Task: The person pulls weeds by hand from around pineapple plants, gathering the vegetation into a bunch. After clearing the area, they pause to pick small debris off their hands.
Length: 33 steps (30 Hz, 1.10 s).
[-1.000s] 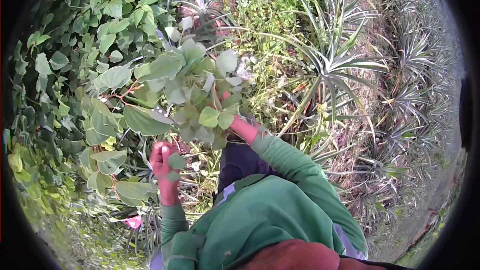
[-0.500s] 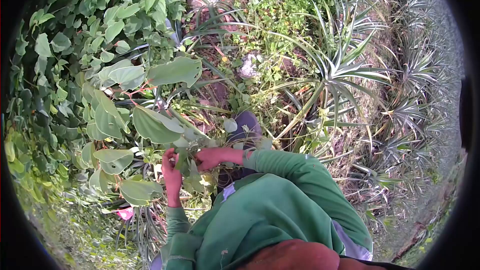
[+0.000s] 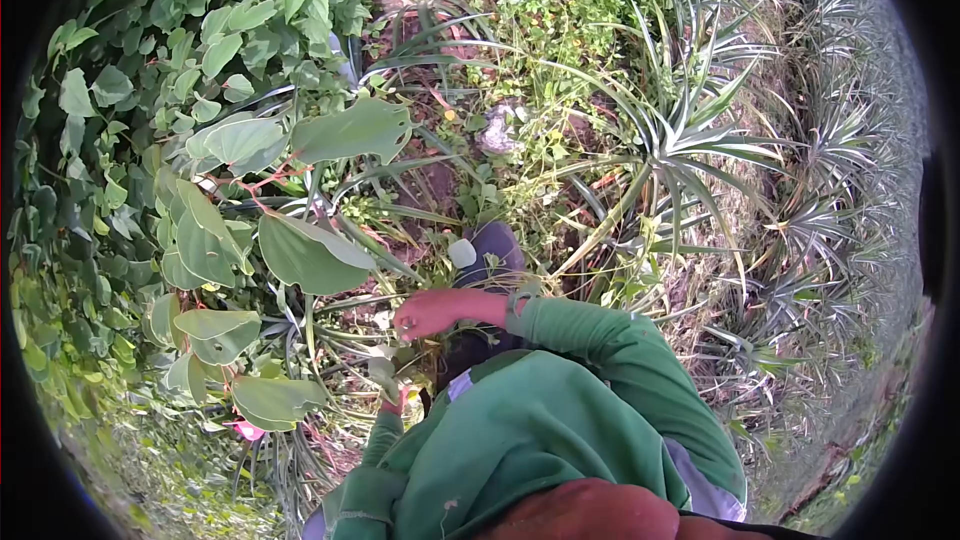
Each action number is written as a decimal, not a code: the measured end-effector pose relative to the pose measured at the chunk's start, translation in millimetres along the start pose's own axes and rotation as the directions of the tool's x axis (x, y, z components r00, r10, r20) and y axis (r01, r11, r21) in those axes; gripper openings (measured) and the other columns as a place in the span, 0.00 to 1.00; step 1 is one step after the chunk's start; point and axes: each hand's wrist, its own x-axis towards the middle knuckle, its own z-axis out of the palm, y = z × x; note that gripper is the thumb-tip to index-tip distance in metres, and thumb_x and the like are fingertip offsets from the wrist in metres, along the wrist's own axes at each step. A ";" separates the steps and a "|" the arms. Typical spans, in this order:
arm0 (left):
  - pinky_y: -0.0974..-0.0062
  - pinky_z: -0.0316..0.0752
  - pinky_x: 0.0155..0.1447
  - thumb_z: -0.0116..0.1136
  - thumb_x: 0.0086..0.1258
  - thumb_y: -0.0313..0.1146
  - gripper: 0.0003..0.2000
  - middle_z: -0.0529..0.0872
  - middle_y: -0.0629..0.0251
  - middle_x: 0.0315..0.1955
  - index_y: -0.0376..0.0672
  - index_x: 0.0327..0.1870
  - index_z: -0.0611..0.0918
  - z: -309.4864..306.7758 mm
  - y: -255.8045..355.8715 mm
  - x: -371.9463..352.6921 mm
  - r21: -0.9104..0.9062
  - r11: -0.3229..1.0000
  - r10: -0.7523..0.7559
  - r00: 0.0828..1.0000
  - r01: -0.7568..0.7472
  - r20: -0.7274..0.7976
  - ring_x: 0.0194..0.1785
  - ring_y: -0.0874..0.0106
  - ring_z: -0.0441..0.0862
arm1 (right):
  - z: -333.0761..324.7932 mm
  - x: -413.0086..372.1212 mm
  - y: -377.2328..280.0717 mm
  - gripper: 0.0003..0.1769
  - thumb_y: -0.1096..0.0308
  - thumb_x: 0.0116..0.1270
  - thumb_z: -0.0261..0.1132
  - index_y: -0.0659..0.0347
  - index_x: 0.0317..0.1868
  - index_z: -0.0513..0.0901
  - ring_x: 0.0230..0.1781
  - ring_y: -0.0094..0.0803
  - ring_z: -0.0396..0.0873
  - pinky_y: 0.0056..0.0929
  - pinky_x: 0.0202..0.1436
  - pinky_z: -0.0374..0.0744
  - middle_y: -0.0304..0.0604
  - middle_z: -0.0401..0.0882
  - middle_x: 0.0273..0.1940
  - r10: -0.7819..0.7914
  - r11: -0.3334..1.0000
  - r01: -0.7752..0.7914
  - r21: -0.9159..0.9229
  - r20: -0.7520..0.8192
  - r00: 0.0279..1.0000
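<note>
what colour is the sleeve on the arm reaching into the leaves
Green. The right sleeve shows best in the head view, the only one here.

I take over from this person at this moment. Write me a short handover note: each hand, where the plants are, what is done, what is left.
Right hand: reaches across the body, fingers curled low at the vine stems; grip unclear.
Left hand: mostly hidden under leaves; state unclear.
Things: the vine spreads left of the hands; pineapple plants stand ahead and right.
Done: no loose leaves are visible in either hand.
Left: the vine still overgrows plants on the left, it seems.
</note>
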 end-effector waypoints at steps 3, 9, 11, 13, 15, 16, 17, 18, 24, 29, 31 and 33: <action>0.59 0.80 0.57 0.67 0.72 0.52 0.29 0.83 0.53 0.54 0.38 0.64 0.79 9.0 -18.1 -8.6 0.056 0.995 -0.085 0.996 0.083 0.039 0.53 0.59 0.84 | -34.4 -43.5 6.0 0.29 0.45 0.71 0.66 0.60 0.59 0.84 0.56 0.45 0.86 0.41 0.62 0.81 0.47 0.88 0.53 0.077 0.995 -0.061 0.079 -0.225 0.971; 0.60 0.81 0.56 0.67 0.71 0.53 0.29 0.83 0.52 0.54 0.38 0.63 0.79 10.9 -34.5 -15.4 0.103 0.982 -0.165 0.985 0.159 0.058 0.52 0.59 0.84 | -75.6 -149.9 59.1 0.24 0.55 0.74 0.68 0.63 0.62 0.83 0.47 0.35 0.87 0.35 0.54 0.83 0.47 0.88 0.50 0.316 0.921 -0.110 0.373 -0.554 0.770; 0.60 0.81 0.55 0.68 0.71 0.53 0.29 0.83 0.52 0.54 0.38 0.63 0.79 8.1 -35.7 -16.5 0.111 0.979 -0.178 0.982 0.171 0.061 0.52 0.59 0.84 | -75.2 -186.7 78.0 0.25 0.57 0.74 0.69 0.66 0.63 0.82 0.45 0.32 0.87 0.33 0.52 0.84 0.48 0.88 0.51 0.452 0.877 -0.193 0.440 -0.616 0.645; 0.61 0.82 0.55 0.68 0.71 0.53 0.29 0.83 0.52 0.54 0.38 0.63 0.79 4.7 -37.2 -17.4 0.118 0.976 -0.192 0.979 0.183 0.063 0.51 0.60 0.84 | -70.8 -220.2 94.5 0.27 0.56 0.74 0.69 0.68 0.63 0.82 0.42 0.30 0.86 0.32 0.49 0.84 0.46 0.89 0.51 0.559 0.810 -0.212 0.547 -0.610 0.562; 0.61 0.82 0.55 0.68 0.71 0.53 0.29 0.83 0.51 0.54 0.38 0.63 0.80 0.8 -39.2 -19.1 0.126 0.972 -0.208 0.976 0.199 0.062 0.51 0.60 0.84 | -62.7 -244.0 111.0 0.25 0.56 0.74 0.70 0.67 0.62 0.83 0.40 0.27 0.84 0.29 0.46 0.83 0.43 0.88 0.46 0.589 0.786 -0.164 0.596 -0.640 0.494; 0.61 0.82 0.54 0.68 0.71 0.53 0.29 0.83 0.51 0.54 0.38 0.63 0.80 -1.3 -41.3 -20.0 0.131 0.970 -0.212 0.975 0.203 0.062 0.51 0.60 0.84 | -57.1 -252.6 118.8 0.24 0.56 0.74 0.71 0.66 0.60 0.83 0.38 0.24 0.83 0.25 0.42 0.82 0.39 0.87 0.41 0.620 0.760 -0.114 0.640 -0.661 0.423; 0.61 0.82 0.54 0.68 0.71 0.53 0.29 0.83 0.51 0.54 0.38 0.63 0.80 -2.6 -42.4 -21.0 0.138 0.968 -0.221 0.973 0.211 0.063 0.51 0.60 0.84 | -53.7 -259.7 127.4 0.24 0.56 0.74 0.71 0.66 0.60 0.83 0.38 0.24 0.83 0.25 0.42 0.82 0.39 0.87 0.41 0.624 0.756 -0.114 0.644 -0.658 0.422; 0.62 0.82 0.54 0.68 0.71 0.53 0.30 0.83 0.51 0.54 0.38 0.63 0.80 -5.0 -43.4 -21.7 0.146 0.965 -0.230 0.971 0.219 0.064 0.51 0.60 0.85 | -50.6 -265.6 134.9 0.24 0.56 0.74 0.71 0.66 0.60 0.83 0.38 0.24 0.83 0.25 0.42 0.82 0.39 0.87 0.41 0.657 0.727 -0.109 0.677 -0.642 0.395; 0.62 0.83 0.53 0.68 0.70 0.53 0.30 0.83 0.50 0.54 0.38 0.63 0.80 -17.0 -46.6 -30.1 0.192 0.944 -0.284 0.957 0.267 0.065 0.50 0.61 0.85 | -45.2 -252.8 166.6 0.24 0.56 0.74 0.71 0.68 0.59 0.82 0.36 0.25 0.83 0.25 0.41 0.82 0.39 0.87 0.42 0.743 0.632 -0.090 0.770 -0.568 0.354; 0.63 0.84 0.52 0.68 0.70 0.53 0.30 0.83 0.50 0.54 0.38 0.62 0.80 -27.8 -44.4 -32.7 0.233 0.923 -0.328 0.942 0.306 0.065 0.49 0.61 0.85 | -46.7 -217.3 209.9 0.37 0.49 0.67 0.76 0.65 0.68 0.77 0.48 0.39 0.85 0.36 0.53 0.83 0.50 0.85 0.54 0.656 0.753 -0.364 0.549 -0.578 0.485; 0.64 0.84 0.52 0.68 0.70 0.53 0.30 0.83 0.49 0.54 0.38 0.62 0.80 -31.9 -41.2 -31.9 0.247 0.914 -0.344 0.937 0.321 0.057 0.49 0.61 0.85 | -33.6 -195.5 227.4 0.47 0.45 0.61 0.78 0.61 0.73 0.72 0.57 0.50 0.82 0.43 0.62 0.80 0.57 0.80 0.61 0.518 0.846 -0.480 0.232 -0.569 0.638; 0.64 0.84 0.51 0.68 0.70 0.54 0.30 0.83 0.49 0.54 0.38 0.62 0.80 -36.8 -37.2 -29.5 0.254 0.907 -0.359 0.932 0.336 0.049 0.49 0.61 0.85 | -11.4 -170.6 251.1 0.49 0.45 0.59 0.79 0.59 0.75 0.70 0.63 0.55 0.79 0.47 0.69 0.76 0.58 0.79 0.64 0.532 0.847 -0.473 0.243 -0.422 0.734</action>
